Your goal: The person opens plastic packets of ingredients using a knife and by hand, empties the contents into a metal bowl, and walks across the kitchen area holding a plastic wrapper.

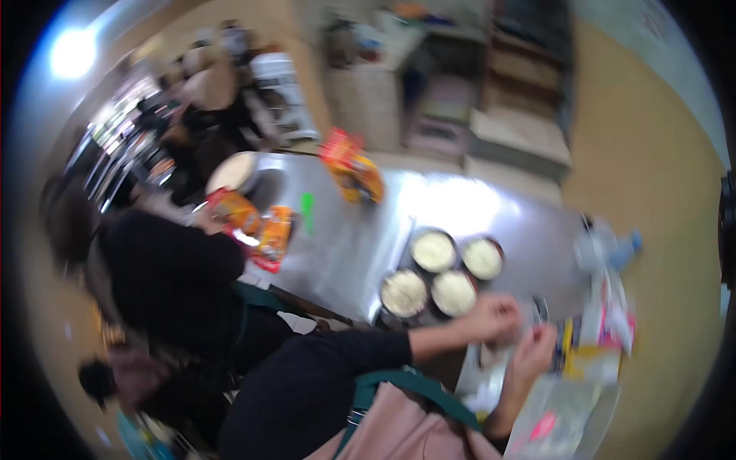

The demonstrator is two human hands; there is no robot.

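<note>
My left hand is raised at the table's near edge, its fingers curled together. Close to its right is my right hand, also with bent fingers; the two hands are a little apart. Blur hides whether anything small is between the fingers of either hand. Just beyond my left hand, a round container with pale contents stands in a group with several others, among them one with a rougher, crumbly surface. A clear shiny item lies right beside my hands.
A co-worker in black stands at the left, hands near orange-red packets. On the metal table are another orange packet and a green object. Bottles and plastic bags sit at the right.
</note>
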